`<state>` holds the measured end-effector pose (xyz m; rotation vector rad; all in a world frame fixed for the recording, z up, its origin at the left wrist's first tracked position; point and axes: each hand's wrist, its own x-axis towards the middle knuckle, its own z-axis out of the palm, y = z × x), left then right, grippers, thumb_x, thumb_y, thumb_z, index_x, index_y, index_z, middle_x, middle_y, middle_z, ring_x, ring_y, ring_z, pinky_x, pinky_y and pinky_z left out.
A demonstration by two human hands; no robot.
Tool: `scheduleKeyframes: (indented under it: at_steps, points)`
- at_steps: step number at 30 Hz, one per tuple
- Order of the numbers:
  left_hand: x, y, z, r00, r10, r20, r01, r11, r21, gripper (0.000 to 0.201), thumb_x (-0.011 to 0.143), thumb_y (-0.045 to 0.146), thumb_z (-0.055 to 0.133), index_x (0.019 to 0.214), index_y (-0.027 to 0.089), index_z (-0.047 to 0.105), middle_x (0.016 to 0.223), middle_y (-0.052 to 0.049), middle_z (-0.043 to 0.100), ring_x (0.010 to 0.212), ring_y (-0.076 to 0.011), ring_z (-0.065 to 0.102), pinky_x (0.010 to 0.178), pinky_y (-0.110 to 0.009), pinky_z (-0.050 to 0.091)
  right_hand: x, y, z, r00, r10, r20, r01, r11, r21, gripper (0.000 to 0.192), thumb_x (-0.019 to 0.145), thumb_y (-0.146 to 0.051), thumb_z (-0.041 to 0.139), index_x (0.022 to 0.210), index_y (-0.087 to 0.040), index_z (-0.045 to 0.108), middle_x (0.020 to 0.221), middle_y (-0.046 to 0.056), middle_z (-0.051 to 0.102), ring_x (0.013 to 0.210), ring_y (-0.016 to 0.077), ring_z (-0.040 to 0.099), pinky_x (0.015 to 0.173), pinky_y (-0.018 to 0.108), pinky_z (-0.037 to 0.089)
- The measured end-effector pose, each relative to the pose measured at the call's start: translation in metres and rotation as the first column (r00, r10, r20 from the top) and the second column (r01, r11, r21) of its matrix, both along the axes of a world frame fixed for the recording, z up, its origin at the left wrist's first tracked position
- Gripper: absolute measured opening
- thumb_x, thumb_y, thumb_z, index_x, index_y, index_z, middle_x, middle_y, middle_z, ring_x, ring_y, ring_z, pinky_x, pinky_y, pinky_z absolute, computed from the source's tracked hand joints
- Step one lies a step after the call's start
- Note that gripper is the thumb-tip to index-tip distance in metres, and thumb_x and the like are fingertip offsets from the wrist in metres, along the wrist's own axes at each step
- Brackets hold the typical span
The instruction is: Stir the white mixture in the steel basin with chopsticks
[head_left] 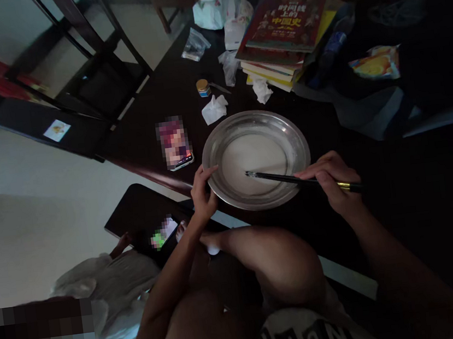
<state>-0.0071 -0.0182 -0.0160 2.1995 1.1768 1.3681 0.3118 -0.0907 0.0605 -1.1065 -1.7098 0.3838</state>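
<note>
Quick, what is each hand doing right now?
Left hand: closed on the metal pan's rim.
Right hand: closed, holding chopsticks over the pan.

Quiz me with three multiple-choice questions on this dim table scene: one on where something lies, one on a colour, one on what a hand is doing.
1. Where is the phone relative to the metal plate?
A. inside it
B. on the table beside its rim, on the left hand's side
C. on the book stack

2. What colour is the cover of the top book?
A. red
B. green
C. white

3. What is the right hand doing?
A. lying flat on the table
B. gripping the plate's rim
C. holding dark chopsticks with tips over the plate

Answers:
1 B, the phone lies on the dark tabletop apart from the plate.
2 A, the cover is red with yellow characters.
3 C, the chopsticks reach into the plate, while the left hand holds the rim.
</note>
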Motion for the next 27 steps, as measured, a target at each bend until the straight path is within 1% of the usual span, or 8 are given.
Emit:
scheduleKeyframes:
  at_steps: [4, 6, 9, 14, 16, 20, 24, 27]
  points:
    - [0.0002, 0.0005, -0.0005, 1.000, -0.003, 0.005, 0.003, 1.000, 0.005, 0.039, 0.102, 0.045, 0.049, 0.131, 0.022, 0.062, 0.129, -0.012, 0.068, 0.123, -0.0261, 0.065, 0.101, -0.043, 0.055, -0.0013, 0.0006, 0.0003, 0.996, 0.058, 0.068, -0.056, 0.998, -0.032, 0.022, 0.101, -0.024, 0.056, 0.101, -0.032, 0.077, 0.098, -0.003, 0.084, 0.084, 0.0190, 0.074, 0.077, 0.042, 0.048]
    - [0.0003, 0.0008, -0.0010, 1.000, -0.007, 0.016, 0.007, 1.000, 0.013, 0.039, 0.102, 0.045, 0.050, 0.132, 0.022, 0.062, 0.130, -0.012, 0.067, 0.122, -0.0263, 0.065, 0.100, -0.042, 0.056, -0.0013, 0.0008, 0.0006, 0.996, 0.037, 0.084, -0.036, 0.999, -0.023, 0.022, 0.101, -0.023, 0.056, 0.100, -0.031, 0.077, 0.100, -0.003, 0.083, 0.087, 0.0189, 0.075, 0.078, 0.042, 0.048]
    - [0.0005, 0.0010, -0.0008, 1.000, -0.006, 0.015, 0.006, 1.000, 0.027, 0.040, 0.102, 0.046, 0.050, 0.131, 0.022, 0.063, 0.130, -0.012, 0.067, 0.123, -0.0264, 0.065, 0.100, -0.042, 0.056, -0.0002, 0.0004, 0.0005, 0.999, -0.021, 0.030, 0.021, 1.000, -0.003, 0.027, 0.102, -0.021, 0.053, 0.102, -0.033, 0.077, 0.096, -0.003, 0.083, 0.084, 0.0195, 0.073, 0.077, 0.042, 0.048]
    - [0.0004, 0.0008, 0.0009, 1.000, 0.015, -0.019, -0.014, 1.000, 0.017, 0.040, 0.102, 0.048, 0.048, 0.129, 0.021, 0.062, 0.129, -0.013, 0.068, 0.122, -0.0257, 0.066, 0.100, -0.042, 0.056, -0.0007, 0.0003, 0.0004, 0.996, 0.042, 0.074, -0.040, 0.999, -0.027, 0.023, 0.101, -0.023, 0.055, 0.103, -0.033, 0.077, 0.098, -0.003, 0.084, 0.083, 0.0198, 0.072, 0.077, 0.043, 0.049]
    - [0.0002, 0.0007, 0.0008, 1.000, 0.016, -0.019, -0.015, 1.000, 0.014, 0.040, 0.102, 0.047, 0.048, 0.129, 0.021, 0.063, 0.129, -0.013, 0.067, 0.122, -0.0260, 0.066, 0.100, -0.042, 0.056, -0.0007, 0.0005, 0.0007, 0.996, 0.037, 0.086, -0.035, 0.999, -0.020, 0.023, 0.101, -0.023, 0.055, 0.102, -0.032, 0.077, 0.100, -0.002, 0.083, 0.086, 0.0197, 0.073, 0.078, 0.043, 0.048]
    - [-0.0001, 0.0004, -0.0002, 0.999, 0.026, -0.032, -0.026, 1.000, -0.002, 0.038, 0.101, 0.043, 0.048, 0.129, 0.021, 0.063, 0.128, -0.013, 0.068, 0.122, -0.0265, 0.066, 0.100, -0.043, 0.056, 0.0001, -0.0005, 0.0009, 1.000, -0.014, 0.020, 0.015, 1.000, -0.012, 0.027, 0.102, -0.022, 0.052, 0.102, -0.032, 0.077, 0.094, -0.002, 0.083, 0.083, 0.0196, 0.071, 0.075, 0.042, 0.048]
    - [-0.0003, 0.0005, -0.0005, 1.000, 0.016, -0.023, -0.016, 1.000, -0.013, 0.039, 0.101, 0.044, 0.048, 0.130, 0.021, 0.062, 0.130, -0.013, 0.067, 0.123, -0.0269, 0.065, 0.101, -0.044, 0.056, -0.0008, 0.0000, 0.0002, 0.995, 0.057, 0.087, -0.053, 0.998, -0.041, 0.022, 0.101, -0.023, 0.056, 0.101, -0.031, 0.076, 0.100, -0.003, 0.084, 0.085, 0.0189, 0.073, 0.077, 0.042, 0.048]
    - [0.0000, 0.0008, -0.0001, 0.999, 0.022, -0.028, -0.022, 1.000, -0.007, 0.041, 0.102, 0.047, 0.047, 0.129, 0.021, 0.063, 0.129, -0.013, 0.067, 0.122, -0.0268, 0.065, 0.100, -0.044, 0.056, 0.0000, 0.0012, -0.0007, 0.994, 0.039, 0.102, -0.037, 0.999, -0.013, 0.022, 0.100, -0.020, 0.055, 0.101, -0.029, 0.076, 0.102, -0.002, 0.083, 0.087, 0.0186, 0.075, 0.078, 0.043, 0.048]
